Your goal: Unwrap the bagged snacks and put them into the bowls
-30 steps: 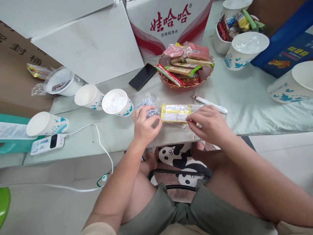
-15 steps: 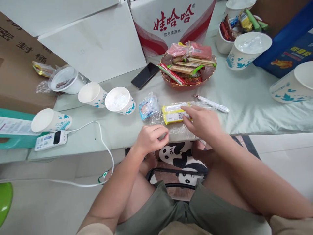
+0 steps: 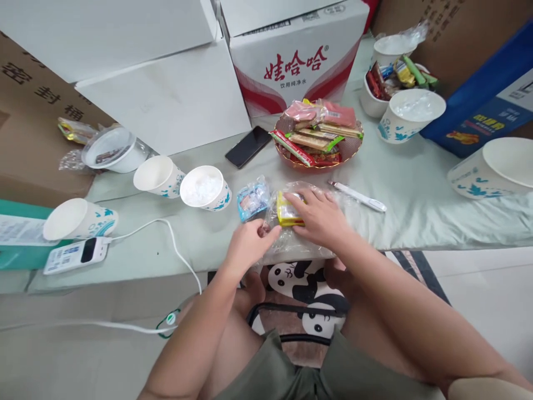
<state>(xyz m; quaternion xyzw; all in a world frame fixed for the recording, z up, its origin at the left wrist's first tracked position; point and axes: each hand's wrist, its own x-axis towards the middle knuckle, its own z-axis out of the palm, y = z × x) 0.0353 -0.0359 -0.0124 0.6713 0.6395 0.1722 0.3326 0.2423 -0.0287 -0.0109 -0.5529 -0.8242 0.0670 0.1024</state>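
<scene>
My right hand (image 3: 322, 216) lies with its fingers spread over a yellow-edged snack packet (image 3: 286, 211), covering much of it. Under the packet is a crumpled clear plastic bag (image 3: 287, 243), flat on the table's front edge. My left hand (image 3: 250, 241) is closed beside the bag, fingers curled in and thumb pointing right; whatever it may pinch is hidden. Just beyond it sits a blue snack packet (image 3: 253, 200) in clear wrap. A white pen-like cutter (image 3: 358, 195) lies to the right of my right hand.
Behind are a snack-filled glass bowl (image 3: 320, 164), a black phone (image 3: 249, 146) and a white printed carton (image 3: 295, 66). Paper cups (image 3: 206, 189) stand left and right. A power strip (image 3: 77, 255) trails a white cable at left. Panda-print fabric (image 3: 287, 278) shows below the table.
My right hand has come down flatter over the yellow packet, hiding more of it. My left hand has shifted slightly toward the blue packet. The whole view has tilted up a little.
</scene>
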